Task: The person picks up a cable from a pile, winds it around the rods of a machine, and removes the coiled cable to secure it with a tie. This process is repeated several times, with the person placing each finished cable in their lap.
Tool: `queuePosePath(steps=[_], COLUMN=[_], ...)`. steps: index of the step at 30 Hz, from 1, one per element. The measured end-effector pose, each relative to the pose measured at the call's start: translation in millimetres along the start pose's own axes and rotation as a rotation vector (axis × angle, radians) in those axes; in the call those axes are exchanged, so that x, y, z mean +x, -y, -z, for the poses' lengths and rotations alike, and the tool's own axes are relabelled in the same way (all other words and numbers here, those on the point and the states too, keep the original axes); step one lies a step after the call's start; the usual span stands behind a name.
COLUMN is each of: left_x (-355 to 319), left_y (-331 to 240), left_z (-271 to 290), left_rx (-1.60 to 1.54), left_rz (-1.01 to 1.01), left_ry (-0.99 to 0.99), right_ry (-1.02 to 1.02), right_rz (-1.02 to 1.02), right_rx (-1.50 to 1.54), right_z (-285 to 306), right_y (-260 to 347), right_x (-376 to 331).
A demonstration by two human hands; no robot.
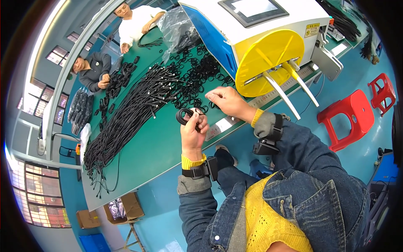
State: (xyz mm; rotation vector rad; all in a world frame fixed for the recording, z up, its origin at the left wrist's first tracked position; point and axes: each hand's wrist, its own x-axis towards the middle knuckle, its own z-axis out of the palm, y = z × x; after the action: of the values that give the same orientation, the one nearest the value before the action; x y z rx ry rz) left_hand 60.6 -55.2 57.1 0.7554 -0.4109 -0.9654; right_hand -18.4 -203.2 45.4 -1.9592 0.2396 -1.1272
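Note:
My left hand (195,128) is closed around a small coiled black cable (181,116), held up near the table's front edge. The coil's loops stick out past the thumb and fingers. To its right, my right hand (230,102) is held with its fingers drawn together; whatever may be between them cannot be made out. Many loose black rings (197,90) lie scattered on the green table (138,161) just beyond both hands. A long bundle of straight black cables (130,109) with silvery ends stretches across the table on the left.
A white and blue machine with a yellow disc (268,63) and protruding metal arms stands close to my right hand. Two people (134,25) sit across the table, handling black cables. Red stools (350,119) stand at right. An open cardboard box (130,206) is below the left table edge.

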Motion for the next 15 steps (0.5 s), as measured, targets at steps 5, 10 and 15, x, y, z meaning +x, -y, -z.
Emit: queuePosePath(steps=[5, 10, 15], left_x=[-28, -50, -76], left_y=[4, 15, 38], left_z=[-5, -8, -25], left_rx=[0.150, 0.152, 0.165], left_rz=[-0.014, 0.077, 0.209], left_ry=[0.129, 0.107, 0.117], right_ry=[0.634, 0.515, 0.720], right_rz=[-0.664, -0.600, -0.725], right_rx=[0.481, 0.973, 1.068], right_z=[35, 48, 77], right_y=[55, 50, 60], right_x=[-10, -61, -82])
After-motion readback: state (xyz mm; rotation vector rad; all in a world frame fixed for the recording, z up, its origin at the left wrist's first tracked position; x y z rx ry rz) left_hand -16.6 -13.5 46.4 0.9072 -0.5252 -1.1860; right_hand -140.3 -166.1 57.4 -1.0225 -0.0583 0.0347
